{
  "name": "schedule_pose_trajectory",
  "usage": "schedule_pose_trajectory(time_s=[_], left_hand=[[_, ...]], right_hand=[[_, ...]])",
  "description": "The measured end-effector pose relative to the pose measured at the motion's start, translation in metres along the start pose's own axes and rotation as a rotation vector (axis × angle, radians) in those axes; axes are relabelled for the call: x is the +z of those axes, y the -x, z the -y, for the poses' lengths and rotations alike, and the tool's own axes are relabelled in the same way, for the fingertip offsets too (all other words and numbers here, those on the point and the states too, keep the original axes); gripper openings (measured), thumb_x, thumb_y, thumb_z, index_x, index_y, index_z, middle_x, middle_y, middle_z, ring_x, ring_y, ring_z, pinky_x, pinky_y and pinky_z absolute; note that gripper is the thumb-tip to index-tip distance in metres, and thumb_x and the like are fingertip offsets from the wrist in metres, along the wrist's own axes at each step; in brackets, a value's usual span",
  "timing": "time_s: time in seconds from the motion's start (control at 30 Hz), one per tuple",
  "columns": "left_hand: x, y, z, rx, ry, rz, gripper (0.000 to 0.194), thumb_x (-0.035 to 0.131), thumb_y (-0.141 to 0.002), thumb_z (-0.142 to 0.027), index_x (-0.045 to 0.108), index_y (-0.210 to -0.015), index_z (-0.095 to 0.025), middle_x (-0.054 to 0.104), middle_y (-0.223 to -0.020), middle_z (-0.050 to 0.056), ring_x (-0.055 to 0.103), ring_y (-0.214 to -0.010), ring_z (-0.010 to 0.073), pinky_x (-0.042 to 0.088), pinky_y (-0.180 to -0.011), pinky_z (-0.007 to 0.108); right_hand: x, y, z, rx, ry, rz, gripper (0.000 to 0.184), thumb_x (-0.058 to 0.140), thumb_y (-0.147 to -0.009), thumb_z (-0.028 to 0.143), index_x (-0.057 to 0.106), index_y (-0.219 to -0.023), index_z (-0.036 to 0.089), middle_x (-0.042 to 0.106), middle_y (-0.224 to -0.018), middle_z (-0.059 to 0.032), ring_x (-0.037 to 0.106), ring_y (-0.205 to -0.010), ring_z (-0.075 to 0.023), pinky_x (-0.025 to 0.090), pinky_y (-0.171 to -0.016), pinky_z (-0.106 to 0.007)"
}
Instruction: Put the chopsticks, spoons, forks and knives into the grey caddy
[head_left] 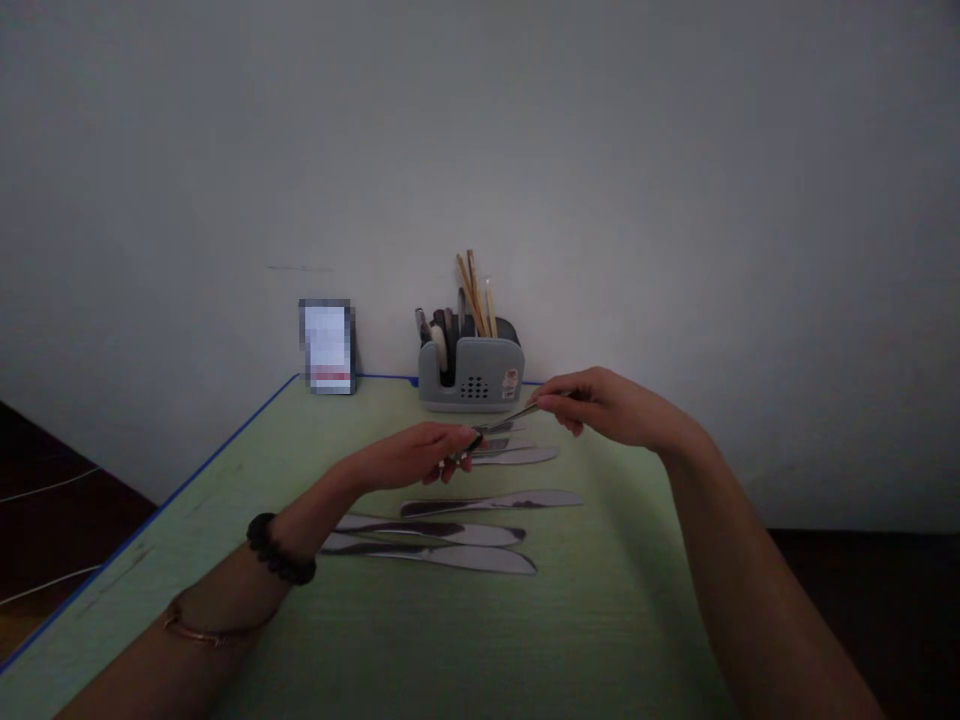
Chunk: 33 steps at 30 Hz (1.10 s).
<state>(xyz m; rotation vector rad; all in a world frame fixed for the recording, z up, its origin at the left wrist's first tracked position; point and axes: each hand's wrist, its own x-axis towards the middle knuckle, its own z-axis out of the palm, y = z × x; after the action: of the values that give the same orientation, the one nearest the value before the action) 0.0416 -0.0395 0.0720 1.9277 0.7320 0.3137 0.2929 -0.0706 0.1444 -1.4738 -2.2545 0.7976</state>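
My right hand [600, 405] pinches one end of a slim metal piece of cutlery [514, 416], held tilted above the table. Its other end reaches down to my left hand [416, 450], whose fingers are closed around it near a dark spot at the fingertips; the exact kind of cutlery cannot be made out. Below my hands, several table knives lie roughly parallel: a near knife [480, 558], another just behind it [450, 530], and a shorter-looking knife [495, 502]. More flat cutlery [517, 456] lies partly hidden behind my left fingers.
A grey cutlery holder [491, 375] with chopsticks [472, 290] and dark-handled utensils stands at the back of the green table [600, 640], against the white wall. To its left a phone-like device [328, 345] with a lit, blurred screen stands upright. Blue edging runs along the tabletop.
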Motion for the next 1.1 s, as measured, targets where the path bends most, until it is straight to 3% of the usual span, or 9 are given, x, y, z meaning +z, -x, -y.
schedule_pose_trajectory(time_s=[0.13,0.23,0.37,0.7,0.97,1.1], left_hand=[[-0.003,0.001,0.003,-0.011,-0.062,-0.037,0.042,0.047,-0.085,-0.051,0.053,-0.106,-0.016,0.055,-0.079,0.0,0.05,-0.068,0.0117,0.041,-0.059,0.022],[-0.003,0.001,0.005,-0.004,-0.131,-0.073,0.042,0.057,-0.08,-0.048,0.053,-0.105,-0.015,0.057,-0.083,0.0,0.051,-0.07,0.0128,0.042,-0.063,0.024],[-0.004,0.001,0.005,-0.004,-0.234,-0.072,0.042,0.06,-0.077,-0.05,0.056,-0.102,-0.016,0.057,-0.078,-0.001,0.051,-0.067,0.0135,0.04,-0.061,0.024],[-0.007,0.001,0.003,-0.008,-0.231,-0.119,0.044,0.067,-0.072,-0.048,0.058,-0.1,-0.015,0.06,-0.077,0.0,0.055,-0.067,0.0141,0.043,-0.061,0.023],[-0.016,0.002,0.004,0.069,-0.324,-0.14,0.037,0.048,-0.086,-0.047,0.064,-0.095,-0.015,0.062,-0.071,-0.001,0.053,-0.06,0.0107,0.038,-0.055,0.019],[-0.022,0.002,0.007,0.05,-0.425,-0.255,0.046,0.036,-0.091,-0.048,0.065,-0.079,-0.014,0.063,-0.065,0.001,0.052,-0.058,0.0111,0.035,-0.054,0.02]], right_hand=[[-0.002,0.001,-0.002,0.001,0.007,0.044,0.035,0.053,-0.083,0.038,0.069,-0.106,0.017,0.065,-0.076,-0.0026,0.054,-0.064,-0.0123,0.042,-0.063,-0.025],[-0.001,0.001,-0.001,0.002,0.04,0.072,0.036,0.054,-0.082,0.037,0.069,-0.109,0.018,0.067,-0.081,-0.0034,0.055,-0.068,-0.0138,0.043,-0.065,-0.026],[-0.001,0.0,0.001,0.014,-0.004,0.069,0.036,0.058,-0.079,0.038,0.07,-0.105,0.017,0.068,-0.079,-0.0028,0.057,-0.072,-0.0148,0.043,-0.066,-0.026],[0.007,-0.003,0.011,-0.07,-0.355,-0.065,0.035,0.062,-0.076,0.041,0.066,-0.097,0.014,0.068,-0.077,-0.0036,0.062,-0.071,-0.0138,0.05,-0.07,-0.029],[0.012,-0.011,0.008,-0.141,-0.412,-0.184,0.031,0.061,-0.079,0.042,0.067,-0.087,0.012,0.069,-0.072,-0.0038,0.063,-0.064,-0.0119,0.052,-0.06,-0.025],[0.013,-0.013,0.01,-0.188,-0.429,-0.306,0.033,0.059,-0.081,0.045,0.068,-0.082,0.013,0.069,-0.067,-0.0023,0.061,-0.055,-0.01,0.051,-0.054,-0.023]])
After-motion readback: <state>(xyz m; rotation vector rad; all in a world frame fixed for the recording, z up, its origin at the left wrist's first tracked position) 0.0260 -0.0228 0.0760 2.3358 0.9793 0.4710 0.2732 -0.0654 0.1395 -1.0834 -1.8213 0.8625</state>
